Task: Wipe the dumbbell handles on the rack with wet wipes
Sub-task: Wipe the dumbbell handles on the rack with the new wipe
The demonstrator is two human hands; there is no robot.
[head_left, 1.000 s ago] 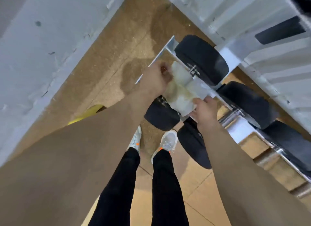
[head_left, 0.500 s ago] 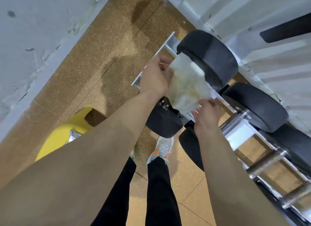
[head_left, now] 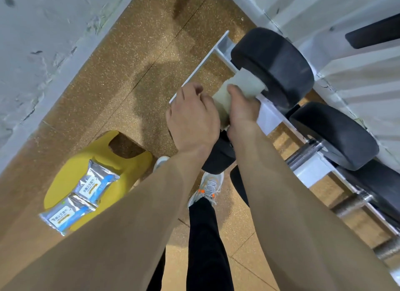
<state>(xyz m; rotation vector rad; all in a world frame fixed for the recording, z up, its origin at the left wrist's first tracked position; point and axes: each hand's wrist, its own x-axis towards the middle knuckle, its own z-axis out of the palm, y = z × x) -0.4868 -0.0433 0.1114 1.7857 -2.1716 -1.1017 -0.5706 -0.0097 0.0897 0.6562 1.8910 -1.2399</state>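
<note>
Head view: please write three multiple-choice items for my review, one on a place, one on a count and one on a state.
1. Where do the wipe packets lie?
A. on the yellow stool
B. on a shelf
C. in a pocket

2. How many packets are there?
A. one
B. two
C. four

3. How is the wipe?
A. spread flat on a bench
B. wrapped round the handle of a dumbbell, gripped by the right hand
C. sealed in its packet

Answers:
1 A, both rest on the stool's top.
2 B, two silver-and-blue packets lie end to end.
3 B, it curls round the bar beside the black weight, with fingers closed over it.
</note>
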